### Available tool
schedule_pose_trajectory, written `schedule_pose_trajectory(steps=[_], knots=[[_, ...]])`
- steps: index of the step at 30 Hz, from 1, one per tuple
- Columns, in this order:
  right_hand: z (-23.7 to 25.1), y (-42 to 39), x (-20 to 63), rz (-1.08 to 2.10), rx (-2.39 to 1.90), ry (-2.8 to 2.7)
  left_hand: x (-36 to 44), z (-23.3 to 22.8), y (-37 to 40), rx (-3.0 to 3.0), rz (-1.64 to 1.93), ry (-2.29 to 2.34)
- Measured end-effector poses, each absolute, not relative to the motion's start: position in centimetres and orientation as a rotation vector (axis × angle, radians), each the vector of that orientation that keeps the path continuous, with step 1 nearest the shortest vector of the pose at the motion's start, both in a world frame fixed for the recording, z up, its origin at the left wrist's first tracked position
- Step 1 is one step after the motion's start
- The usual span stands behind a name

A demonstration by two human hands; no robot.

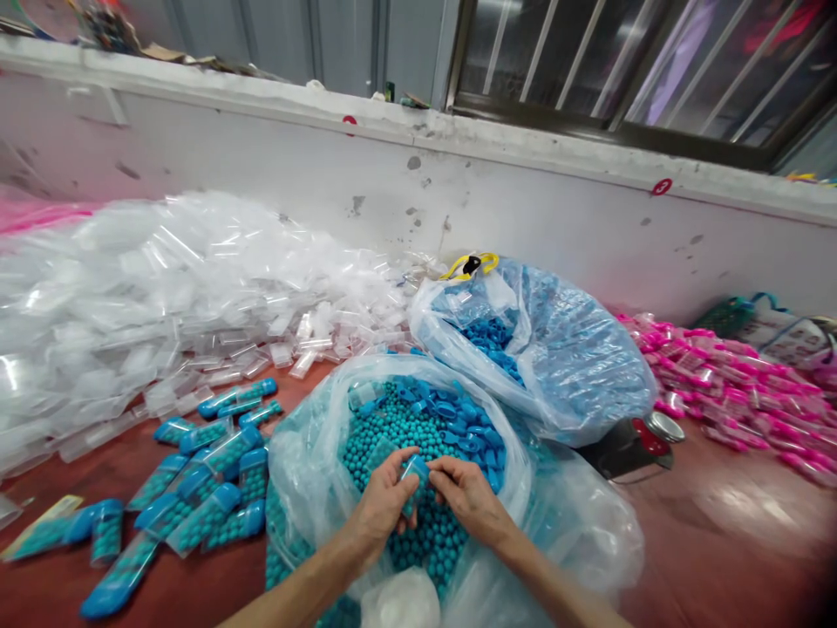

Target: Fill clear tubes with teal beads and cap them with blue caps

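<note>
Hands [425, 497] together, we clamped one tube [413, 478] above the beads [392, 436]; filled tubes [196, 488] lay beside, many empties [163, 296] remained.

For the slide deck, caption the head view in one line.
Left hand and right hand hold a clear tube over a bag of teal beads.

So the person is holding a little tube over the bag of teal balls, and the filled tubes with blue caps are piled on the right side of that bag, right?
Not quite. The head view shows the filled tubes with blue caps lying left of the bag of teal balls, not right. The rest holds: the left hand and right hand hold a little tube over it.
</note>
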State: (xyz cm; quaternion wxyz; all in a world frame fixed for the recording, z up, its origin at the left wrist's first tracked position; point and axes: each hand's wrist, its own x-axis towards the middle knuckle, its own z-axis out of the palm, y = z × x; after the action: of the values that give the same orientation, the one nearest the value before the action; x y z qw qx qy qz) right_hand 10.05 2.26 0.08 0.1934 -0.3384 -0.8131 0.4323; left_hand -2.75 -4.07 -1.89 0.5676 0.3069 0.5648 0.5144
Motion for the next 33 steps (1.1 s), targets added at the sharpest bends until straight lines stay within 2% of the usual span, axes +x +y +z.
schedule_pose_trajectory(steps=[6,12,18,22,27,33], knots=[[-0.2,2.0,10.3,0.989,-0.766,-2.422,-2.6,-2.5,-4.2,0.747,1.259,1.459],[-0.2,3.4,10.7,1.575,-0.852,-2.066,-2.7,-1.5,-4.3,0.848,1.259,1.364],[0.9,3.4,11.0,1.803,-0.876,-1.836,-3.5,-0.8,-4.6,0.893,1.238,1.322],[1.0,3.8,10.6,1.727,-1.012,-1.728,-3.3,-0.6,-5.0,0.882,1.138,1.261],[1.3,2.9,9.8,1.328,-0.962,-2.007,-2.6,-0.4,-5.0,0.828,1.211,1.33],[1.5,2.5,9.6,1.448,-0.893,-2.102,-2.9,-0.1,-4.9,0.833,1.185,1.251]])
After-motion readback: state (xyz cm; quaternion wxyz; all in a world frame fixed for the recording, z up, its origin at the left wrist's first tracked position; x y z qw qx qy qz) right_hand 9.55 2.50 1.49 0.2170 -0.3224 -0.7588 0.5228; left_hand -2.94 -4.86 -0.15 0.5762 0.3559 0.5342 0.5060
